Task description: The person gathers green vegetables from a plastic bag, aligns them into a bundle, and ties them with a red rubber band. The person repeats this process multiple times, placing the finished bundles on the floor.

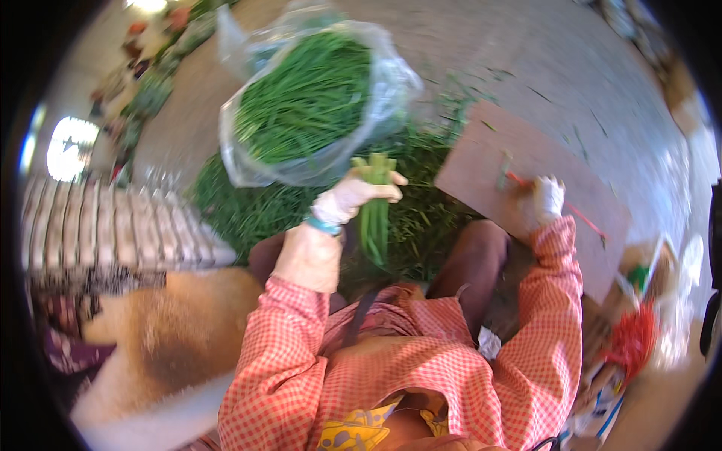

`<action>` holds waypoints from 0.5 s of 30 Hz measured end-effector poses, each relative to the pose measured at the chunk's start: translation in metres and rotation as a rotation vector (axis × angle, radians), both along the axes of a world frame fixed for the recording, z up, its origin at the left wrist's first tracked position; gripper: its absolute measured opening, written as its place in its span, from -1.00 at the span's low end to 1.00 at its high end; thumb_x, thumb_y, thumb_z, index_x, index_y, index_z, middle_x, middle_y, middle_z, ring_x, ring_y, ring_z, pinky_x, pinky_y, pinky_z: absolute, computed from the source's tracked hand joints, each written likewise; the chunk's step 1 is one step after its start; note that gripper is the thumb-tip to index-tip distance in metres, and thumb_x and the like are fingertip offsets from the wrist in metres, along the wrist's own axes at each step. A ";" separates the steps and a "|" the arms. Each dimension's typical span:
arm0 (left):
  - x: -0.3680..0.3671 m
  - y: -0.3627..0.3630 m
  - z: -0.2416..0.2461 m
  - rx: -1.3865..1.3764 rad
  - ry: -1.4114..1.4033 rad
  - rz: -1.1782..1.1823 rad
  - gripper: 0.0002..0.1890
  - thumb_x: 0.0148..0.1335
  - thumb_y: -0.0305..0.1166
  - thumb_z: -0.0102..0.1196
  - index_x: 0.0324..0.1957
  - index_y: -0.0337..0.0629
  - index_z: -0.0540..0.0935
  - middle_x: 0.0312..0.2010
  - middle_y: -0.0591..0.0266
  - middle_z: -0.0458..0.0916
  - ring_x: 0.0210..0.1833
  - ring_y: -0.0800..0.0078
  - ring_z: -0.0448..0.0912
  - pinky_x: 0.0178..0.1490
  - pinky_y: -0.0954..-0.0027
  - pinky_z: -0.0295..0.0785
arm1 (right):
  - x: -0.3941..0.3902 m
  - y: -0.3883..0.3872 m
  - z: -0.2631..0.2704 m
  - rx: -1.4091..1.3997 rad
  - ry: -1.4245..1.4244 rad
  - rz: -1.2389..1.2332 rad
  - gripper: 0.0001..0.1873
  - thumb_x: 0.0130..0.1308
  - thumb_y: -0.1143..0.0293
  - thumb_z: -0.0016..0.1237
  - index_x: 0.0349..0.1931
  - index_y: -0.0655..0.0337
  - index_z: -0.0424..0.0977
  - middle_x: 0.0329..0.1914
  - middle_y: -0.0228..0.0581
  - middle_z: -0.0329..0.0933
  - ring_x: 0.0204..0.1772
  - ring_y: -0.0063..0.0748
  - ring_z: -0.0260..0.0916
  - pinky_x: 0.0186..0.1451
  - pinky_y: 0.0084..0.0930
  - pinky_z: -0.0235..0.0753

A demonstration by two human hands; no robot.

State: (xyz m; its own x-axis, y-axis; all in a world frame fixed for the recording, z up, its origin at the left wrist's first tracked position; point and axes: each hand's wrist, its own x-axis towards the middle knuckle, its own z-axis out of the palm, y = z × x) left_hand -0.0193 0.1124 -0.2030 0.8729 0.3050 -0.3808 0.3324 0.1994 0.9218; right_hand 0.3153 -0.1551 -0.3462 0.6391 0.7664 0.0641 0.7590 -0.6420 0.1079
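Observation:
My left hand, with pale covering on it and a teal band at the wrist, grips a small bunch of green stalks, thick pale ends up. Over a brown board at the right is my right hand, its fingers wrapped in white. It is near a red tie; blur hides whether it touches it. Another red strand lies on the board beside that hand. Beyond my left hand, a clear plastic bag holds many long green leafy stalks.
Loose greens cover the floor between and beyond my knees. A striped padded item and a worn foam-like block are at left. At right are a bundle of red strands and a box. More produce lines the far left.

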 end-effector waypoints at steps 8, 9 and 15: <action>-0.032 -0.004 -0.006 -0.042 0.016 -0.050 -0.68 0.05 -0.43 0.30 -0.12 -0.26 0.61 -0.37 0.28 0.62 -0.28 0.54 0.57 -0.11 0.47 0.46 | -0.146 0.137 0.233 0.739 0.042 0.681 -0.48 0.23 0.24 0.00 0.21 0.12 0.33 0.28 -0.12 0.32 0.33 -0.12 0.22 0.30 -0.11 0.24; -0.030 -0.008 -0.002 -0.033 0.008 -0.083 -0.68 0.05 -0.43 0.30 -0.12 -0.26 0.61 -0.37 0.28 0.62 -0.27 0.55 0.57 -0.11 0.47 0.46 | -0.162 0.146 0.251 0.795 -0.004 0.716 -0.47 0.23 0.21 0.01 0.20 0.13 0.32 0.28 -0.10 0.32 0.31 -0.10 0.23 0.30 -0.13 0.25; -0.053 -0.007 -0.011 -0.065 -0.209 0.007 -0.62 0.07 -0.50 0.23 -0.01 -0.23 0.55 -0.41 0.28 0.61 -0.34 0.50 0.56 -0.14 0.46 0.43 | -0.250 0.165 0.188 0.875 1.247 0.520 -0.51 0.29 0.28 0.04 0.17 0.28 0.36 0.14 -0.03 0.46 0.20 -0.28 0.38 0.28 -0.34 0.31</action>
